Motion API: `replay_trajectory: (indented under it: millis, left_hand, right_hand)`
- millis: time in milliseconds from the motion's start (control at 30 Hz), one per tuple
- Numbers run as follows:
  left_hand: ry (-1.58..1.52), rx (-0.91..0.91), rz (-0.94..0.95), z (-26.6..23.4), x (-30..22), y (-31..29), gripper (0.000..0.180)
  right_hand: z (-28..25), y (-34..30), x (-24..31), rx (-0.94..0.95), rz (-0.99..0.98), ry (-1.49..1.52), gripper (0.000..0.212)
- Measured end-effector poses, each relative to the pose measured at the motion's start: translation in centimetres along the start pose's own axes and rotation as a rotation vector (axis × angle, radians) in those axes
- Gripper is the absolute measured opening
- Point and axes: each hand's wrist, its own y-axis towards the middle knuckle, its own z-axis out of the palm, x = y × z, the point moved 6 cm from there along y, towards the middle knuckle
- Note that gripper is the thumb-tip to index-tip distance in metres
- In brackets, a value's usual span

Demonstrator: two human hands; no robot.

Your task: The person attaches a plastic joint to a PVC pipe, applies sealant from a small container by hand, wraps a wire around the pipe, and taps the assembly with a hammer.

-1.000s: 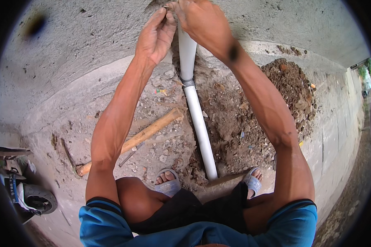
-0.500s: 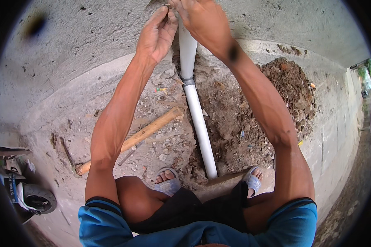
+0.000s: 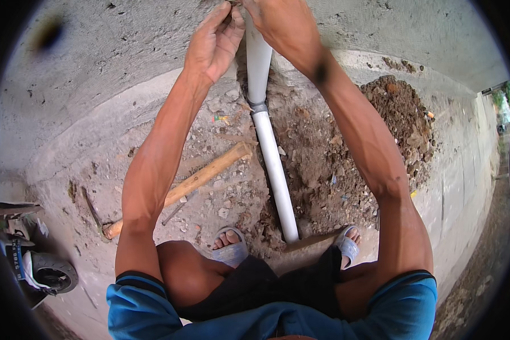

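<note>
Both my arms reach up to the rough grey wall, around the top of a grey-white plastic pipe (image 3: 259, 65). My left hand (image 3: 214, 48) is just left of the pipe, its thumb and fingers bent together at the picture's top edge. Whatever they pinch is too small to make out. Right beside it, my right hand (image 3: 286, 28) passes in front of the pipe with curled fingers, partly cut off by the top edge. Lower down, a dark grey collar (image 3: 257, 106) joins the upright pipe to a white pipe (image 3: 276, 175) lying in a dug trench.
A wooden handle (image 3: 207, 177) with a metal head lies on the gravelly ground at left. Dug soil (image 3: 399, 113) is heaped at right against the wall. My sandalled feet straddle the trench's near end, by a small board (image 3: 314, 240). A motorbike wheel (image 3: 54, 273) stands far left.
My right hand has shifted slightly up, so more of its fingers are beyond the top edge. My left hand has moved slightly left. The pipes and tool lie as before.
</note>
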Motion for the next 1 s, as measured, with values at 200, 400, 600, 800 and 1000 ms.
replay_trajectory:
  millis: [200,400,600,800,1000]
  left_hand:
    - [-0.03,-0.035,0.009,0.3,-0.3,0.3,0.018]
    - [-0.049,-0.029,-0.031,-0.5,-0.9,0.4,0.022]
    - [0.03,-0.076,-0.04,0.4,1.2,1.7,0.023]
    - [0.424,-0.316,-0.042,-1.7,-2.3,3.9,0.036]
    - [0.052,-0.02,-0.23,-8.8,-4.2,9.7,0.019]
  right_hand:
    - [-1.1,0.3,0.3,0.038,0.119,0.202,0.035]
    - [-0.3,0.4,1.1,-0.047,-0.171,0.145,0.02]
    - [0.0,0.4,-0.9,-0.083,-0.031,-0.073,0.02]
    - [3.3,-0.7,-1.1,0.016,0.053,-0.2,0.029]
    - [-10.3,-21.3,-7.2,-0.314,0.313,-0.365,0.034]
